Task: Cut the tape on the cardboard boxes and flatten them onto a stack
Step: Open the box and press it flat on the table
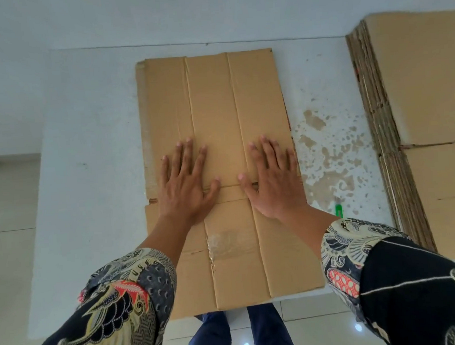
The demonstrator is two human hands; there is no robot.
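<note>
Under both flat palms: flattened box [213, 105], left hand [186, 186], right hand [273, 179].

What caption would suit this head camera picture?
Both hands press a flattened brown cardboard box on a pale table, beside a cardboard stack.

My desk [88, 145] is pale blue-white, its paint flaked off in brown patches [326, 164] toward the right. Below its near edge I see the glossy tiled floor [5, 206], my blue trousers [214, 336] and my patterned sleeves [127, 294].
</note>
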